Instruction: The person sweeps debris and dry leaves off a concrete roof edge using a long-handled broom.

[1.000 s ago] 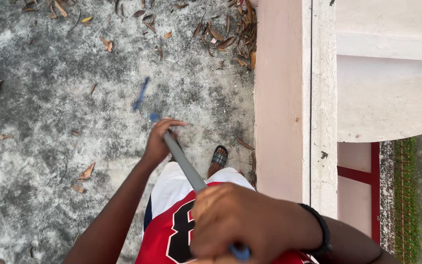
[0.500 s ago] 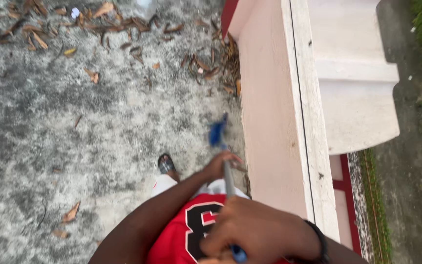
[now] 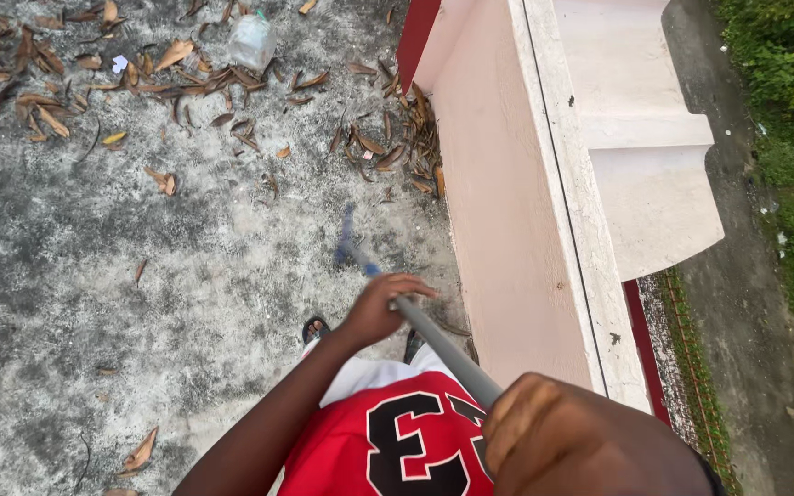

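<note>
A: OK, hands?
B: L hand (image 3: pixel 374 310) clamped round the grey broom handle (image 3: pixel 438 345) lower down; R hand (image 3: pixel 562 441) gripping its top end, close to cam.
A: Broom head?
B: Blue head (image 3: pixel 346 241), blurred, on the concrete floor (image 3: pixel 94 276) nr the pink wall (image 3: pixel 498 202). Dry leaves (image 3: pixel 388 138) piled by the wall, plastic bottle (image 3: pixel 252 40) beyond.

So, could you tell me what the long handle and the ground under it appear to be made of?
The handle looks like dull grey metal tubing, smooth and even, though coated plastic is possible. The ground looks like rough, weathered concrete, mottled grey with dark stains.
</note>
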